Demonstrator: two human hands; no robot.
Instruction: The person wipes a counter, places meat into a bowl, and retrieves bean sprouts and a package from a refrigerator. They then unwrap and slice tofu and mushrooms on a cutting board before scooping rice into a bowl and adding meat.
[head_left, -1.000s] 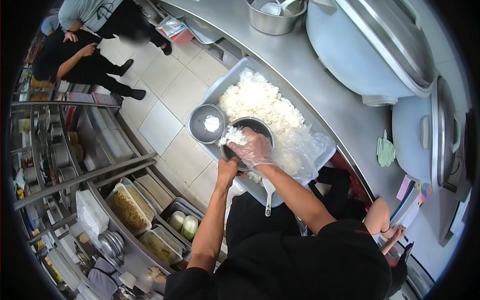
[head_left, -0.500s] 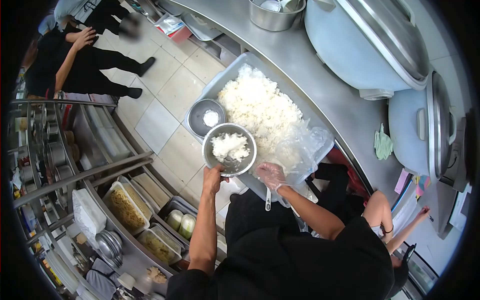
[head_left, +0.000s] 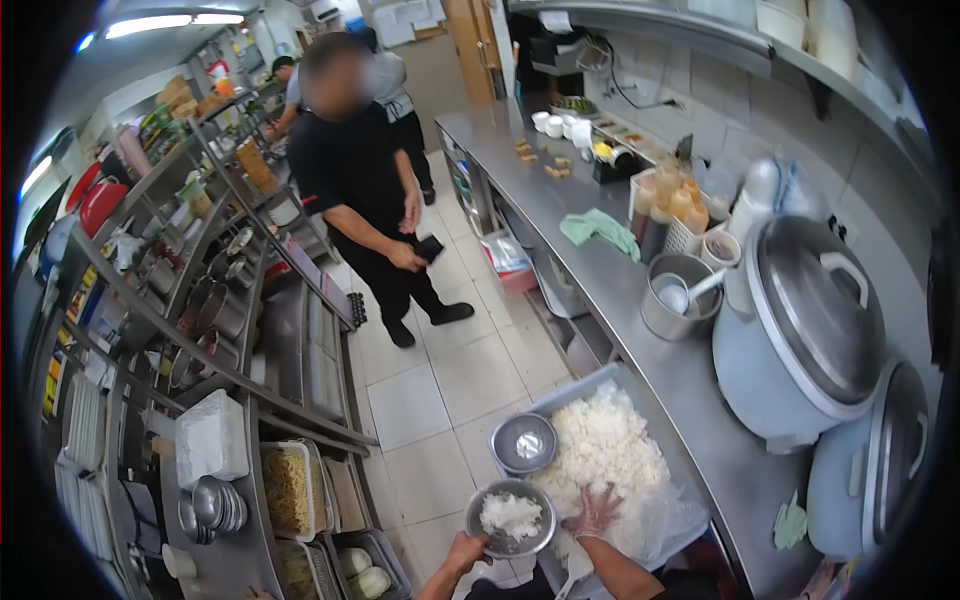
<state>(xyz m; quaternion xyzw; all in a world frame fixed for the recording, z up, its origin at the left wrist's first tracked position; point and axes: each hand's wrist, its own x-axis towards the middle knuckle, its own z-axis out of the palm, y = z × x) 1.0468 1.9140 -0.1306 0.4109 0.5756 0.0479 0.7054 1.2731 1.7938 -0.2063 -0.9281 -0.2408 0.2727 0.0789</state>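
Note:
My left hand [head_left: 468, 553] grips the rim of a steel bowl [head_left: 546, 530] with a clump of white rice [head_left: 510, 515] in it. My right hand [head_left: 596, 511], in a clear plastic glove, has its fingers spread on the mound of cooked rice [head_left: 612, 440] and holds nothing. This rice fills much of a pale plastic tub [head_left: 562, 396]. A second steel bowl [head_left: 523, 443], with something shiny at its bottom, sits at the tub's left corner. Clear plastic film [head_left: 682, 512] lies over the tub's right side. Beside my right wrist shows a white handle [head_left: 575, 568].
A steel counter [head_left: 650, 370] runs along the right, with large lidded cookers [head_left: 815, 320] and a steel pot [head_left: 668, 318] holding a ladle. A person in black [head_left: 350, 180] stands in the aisle ahead. Shelves and food containers [head_left: 290, 490] line the left.
The view has tilted up toward the aisle and counter. My right hand has moved from the tub's near edge onto the rice, fingers now spread. My left hand still holds the bowl.

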